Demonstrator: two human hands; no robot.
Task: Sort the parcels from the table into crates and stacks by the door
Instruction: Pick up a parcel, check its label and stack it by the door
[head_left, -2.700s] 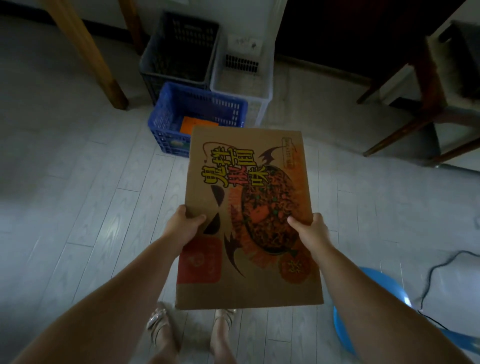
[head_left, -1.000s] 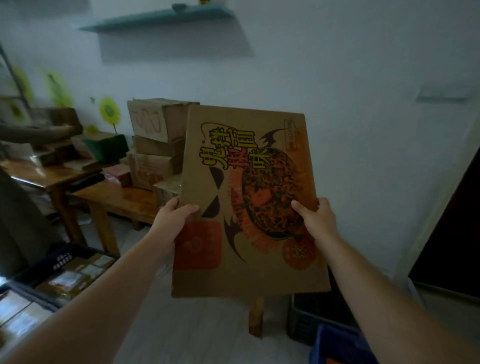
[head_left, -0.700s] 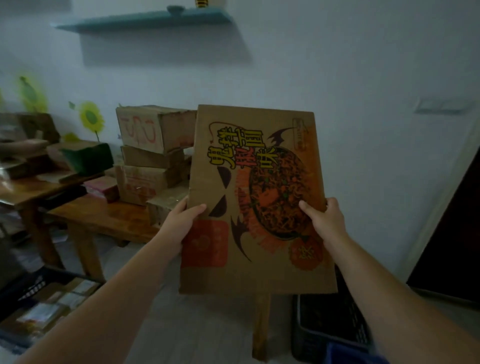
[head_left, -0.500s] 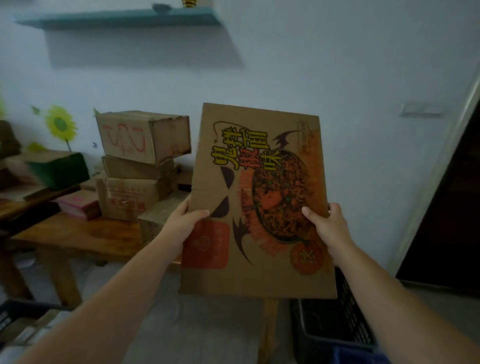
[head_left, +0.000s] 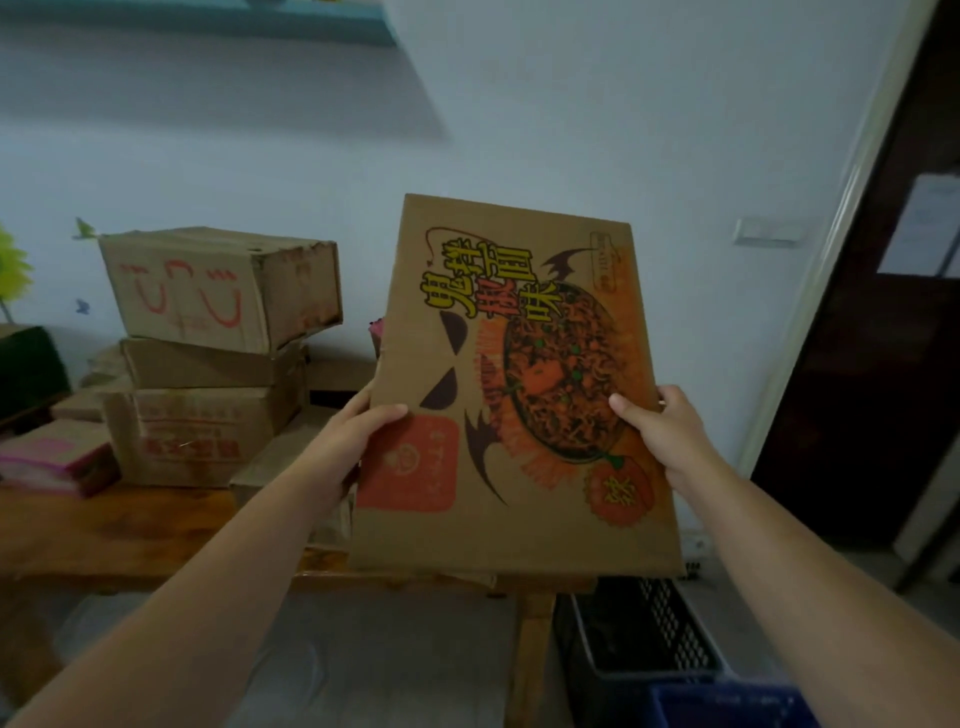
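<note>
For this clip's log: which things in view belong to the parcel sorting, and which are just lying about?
Job: printed flat carton, gripped by left hand and right hand; stacked boxes on wooden table; black crate; blue crate.
Lying about: wall shelf; light switch; sunflower sticker.

A flat brown cardboard parcel (head_left: 514, 395) printed with an orange noodle picture and yellow characters stands upright in the air, its left edge gripped by the left hand (head_left: 358, 441) and its right edge by the right hand (head_left: 665, 431). Behind it, three worn brown cardboard boxes (head_left: 202, 364) sit stacked on the wooden counter (head_left: 104, 525), the top one tilted. A black plastic crate (head_left: 644, 639) stands on the floor below the parcel.
</note>
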